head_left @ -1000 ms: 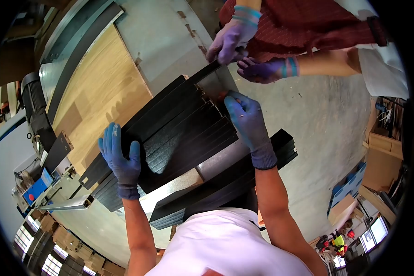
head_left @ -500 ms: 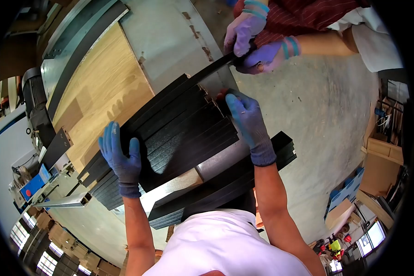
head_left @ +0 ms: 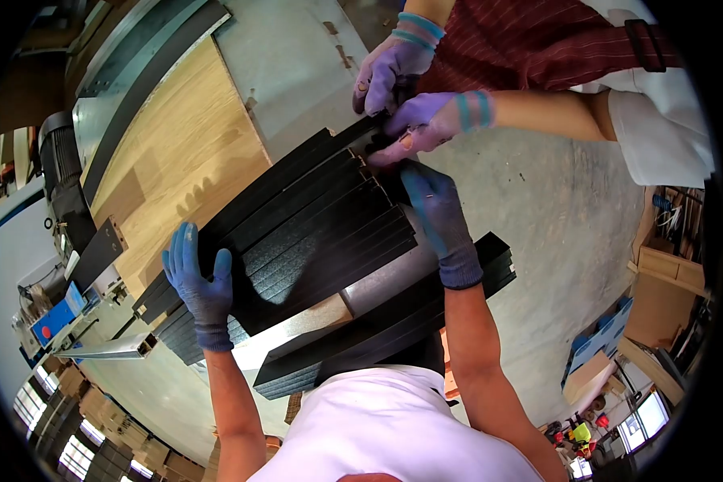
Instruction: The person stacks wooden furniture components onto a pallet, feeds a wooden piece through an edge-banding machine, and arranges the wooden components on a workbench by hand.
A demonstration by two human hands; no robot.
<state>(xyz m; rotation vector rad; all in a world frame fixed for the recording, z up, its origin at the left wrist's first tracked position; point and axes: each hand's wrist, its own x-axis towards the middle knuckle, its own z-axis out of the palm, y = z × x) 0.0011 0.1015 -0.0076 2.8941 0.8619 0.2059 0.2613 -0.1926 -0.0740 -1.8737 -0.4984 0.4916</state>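
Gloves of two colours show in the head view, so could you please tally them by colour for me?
Blue gloves: 2
Purple gloves: 2
Total: 4

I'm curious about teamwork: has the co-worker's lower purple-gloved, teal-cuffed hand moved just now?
Yes: that purple-gloved hand has moved closer to the stacked long black boards.
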